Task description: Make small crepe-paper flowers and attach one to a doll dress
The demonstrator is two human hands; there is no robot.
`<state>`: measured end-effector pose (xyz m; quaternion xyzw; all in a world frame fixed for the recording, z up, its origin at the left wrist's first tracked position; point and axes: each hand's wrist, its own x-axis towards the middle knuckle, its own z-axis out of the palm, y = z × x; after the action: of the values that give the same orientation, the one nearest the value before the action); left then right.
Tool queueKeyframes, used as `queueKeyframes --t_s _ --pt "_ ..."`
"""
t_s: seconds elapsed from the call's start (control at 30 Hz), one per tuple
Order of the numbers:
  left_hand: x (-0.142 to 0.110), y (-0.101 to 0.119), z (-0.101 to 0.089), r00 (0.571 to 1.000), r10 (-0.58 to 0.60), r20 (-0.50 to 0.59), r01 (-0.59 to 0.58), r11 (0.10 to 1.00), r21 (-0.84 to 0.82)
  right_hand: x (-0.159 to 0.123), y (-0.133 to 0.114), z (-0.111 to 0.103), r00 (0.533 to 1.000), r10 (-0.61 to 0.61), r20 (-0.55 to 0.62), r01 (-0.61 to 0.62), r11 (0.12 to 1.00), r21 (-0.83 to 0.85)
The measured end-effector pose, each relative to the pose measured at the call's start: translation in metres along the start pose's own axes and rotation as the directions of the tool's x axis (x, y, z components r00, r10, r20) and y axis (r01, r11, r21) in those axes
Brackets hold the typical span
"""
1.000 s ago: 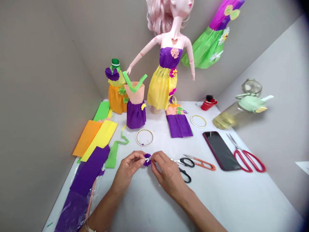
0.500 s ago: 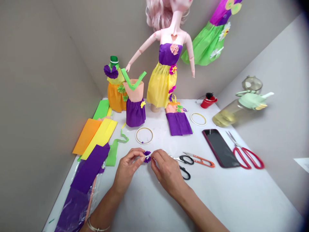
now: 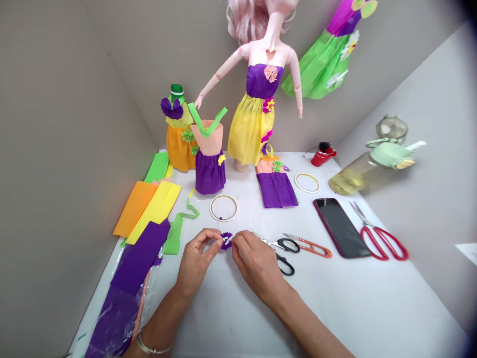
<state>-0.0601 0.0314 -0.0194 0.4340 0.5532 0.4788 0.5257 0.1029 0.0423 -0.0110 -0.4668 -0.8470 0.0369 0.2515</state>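
A small purple paper flower (image 3: pixel 225 246) with a pleated, ruffled edge is held up between my two hands over the table. My left hand (image 3: pixel 197 256) pinches its left side between thumb and fingers. Across the flower's middle lies a small white strip (image 3: pixel 228 239), perhaps tape. My right hand (image 3: pixel 255 258) is closed at the right side, its fingertips at the strip's end; the exact grip is partly hidden. Black-handled scissors (image 3: pixel 286 245) lie just beyond my right hand, partly covered by it. Beside them are orange thread snips (image 3: pixel 313 248).
Paper sheets, including a purple one (image 3: pixel 139 258), line the left edge. Behind stand a doll (image 3: pixel 261 82) and a small paper dress (image 3: pixel 209 171). Bangle-like rings (image 3: pixel 222 220) lie mid-table. A phone (image 3: pixel 341 228), red scissors (image 3: pixel 383 241) and a bottle (image 3: pixel 354 174) are at the right.
The flower has turned slightly, with more of its face and the white strip showing. Both hands stay nearly in place, and the view has shifted a little.
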Motion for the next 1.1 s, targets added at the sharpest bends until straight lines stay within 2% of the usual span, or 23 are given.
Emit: queueKeyframes --t_s 0.3,0.43,0.53,0.77,1.1 --pt "0.0000 0.0003 -0.0020 1.000 0.013 0.000 -0.013 0.999 -0.049 0.0016 -0.0001 -0.0030 1.000 0.006 -0.014 -0.005 0.999 0.036" --pt "-0.0013 0.0017 -0.0035 0.998 0.040 0.056 -0.039 0.999 -0.023 0.0014 0.0004 -0.0040 0.999 0.036 -0.018 -0.036 0.999 0.021" --pt "-0.0011 0.0005 -0.0036 0.994 0.051 0.096 -0.052 0.999 0.006 0.0004 -0.0005 -0.0028 0.999 0.014 -0.052 -0.016 0.999 -0.037" --pt "0.0001 -0.0006 -0.0023 0.998 0.059 0.027 -0.060 0.998 0.031 0.0004 -0.0019 0.0000 0.996 -0.022 -0.087 0.012 0.994 -0.106" --pt "0.0005 -0.0027 -0.0011 0.999 0.032 0.025 -0.032 0.999 0.006 0.0003 -0.0024 -0.0002 0.995 -0.032 -0.091 0.022 0.993 -0.113"
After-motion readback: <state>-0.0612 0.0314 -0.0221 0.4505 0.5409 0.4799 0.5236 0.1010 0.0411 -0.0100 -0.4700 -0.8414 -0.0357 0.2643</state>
